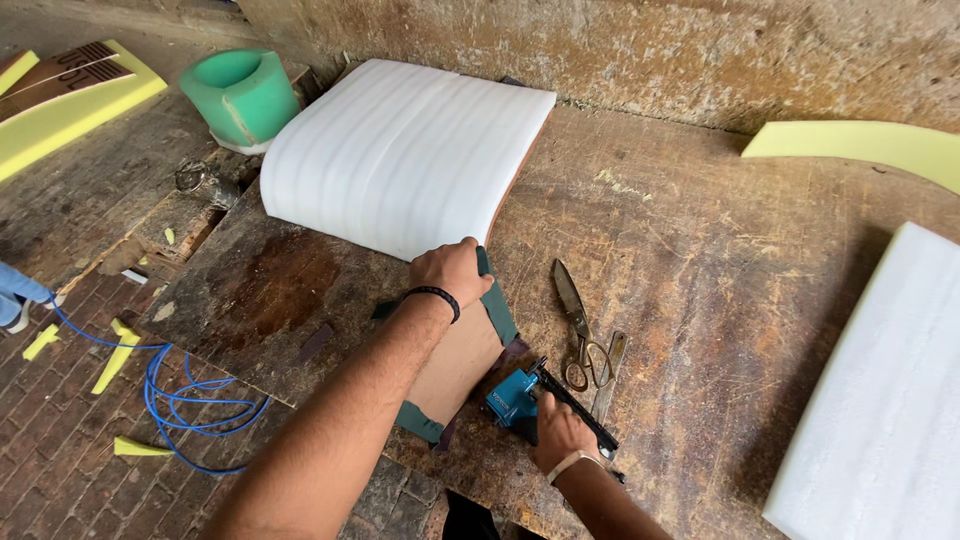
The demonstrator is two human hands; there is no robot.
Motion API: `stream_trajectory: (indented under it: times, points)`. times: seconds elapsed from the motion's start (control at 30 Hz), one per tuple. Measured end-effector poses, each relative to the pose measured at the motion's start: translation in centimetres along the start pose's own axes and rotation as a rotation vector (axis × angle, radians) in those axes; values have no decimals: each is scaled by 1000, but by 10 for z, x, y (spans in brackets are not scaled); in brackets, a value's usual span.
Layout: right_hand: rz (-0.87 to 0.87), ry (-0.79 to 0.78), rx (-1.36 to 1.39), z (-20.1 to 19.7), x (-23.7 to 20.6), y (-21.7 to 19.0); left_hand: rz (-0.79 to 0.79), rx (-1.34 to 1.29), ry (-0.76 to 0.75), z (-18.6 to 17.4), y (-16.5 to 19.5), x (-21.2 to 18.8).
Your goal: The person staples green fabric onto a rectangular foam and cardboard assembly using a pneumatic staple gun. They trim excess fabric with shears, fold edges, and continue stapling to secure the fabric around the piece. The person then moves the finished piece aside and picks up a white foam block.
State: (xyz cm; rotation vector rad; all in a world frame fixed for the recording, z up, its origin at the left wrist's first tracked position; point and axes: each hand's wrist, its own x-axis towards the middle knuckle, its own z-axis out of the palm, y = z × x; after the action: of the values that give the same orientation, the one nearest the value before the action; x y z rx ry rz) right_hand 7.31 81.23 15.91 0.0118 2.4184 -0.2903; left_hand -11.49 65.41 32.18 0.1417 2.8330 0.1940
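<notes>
Far left, a slab of yellow foam (70, 100) lies on the worn floor, and below it a coiled blue hose (185, 400) loops over the brick among yellow foam scraps. Just right of that, a green cylindrical foam roll (243, 95) stands upright at the back corner of the scarred wooden workbench (700, 250). Next comes the curved seat panel (400, 150), padded on top with white ribbed foam, lying on the bench with its brown board showing at the near end, edged by a strip of dark green fabric (497, 310). The left hand (450, 270), black band at the wrist, presses down on that near edge, fingers curled over the green fabric where foam meets board. Just right and nearer, the right hand (560, 430) is wrapped around a teal and black staple gun (530, 395), its nose beside the board's corner. A pair of metal scissors (578, 330) rests flat on the bench, just beyond the gun, blades closed. Far right, a thick white foam slab (890, 400) lies at the bench edge, with a yellow foam strip (860, 145) behind it by the wall.
</notes>
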Motion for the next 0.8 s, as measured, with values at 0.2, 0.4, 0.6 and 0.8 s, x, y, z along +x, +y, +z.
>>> stream_trajectory:
  times: [0.2,0.4,0.6,0.8]
  points:
    - [202,80,651,-20,5,1,8,43,8,-2,7,-16]
    - [-38,408,1180,-103,-19,6,33,43,42,-7,5,-19]
    - [-168,457,1157,-137,-20,-16,36,22,-1,-9,6,-26]
    - [-159,449,1148,-133,-9,-20,38,-1,31,-7,0,-23]
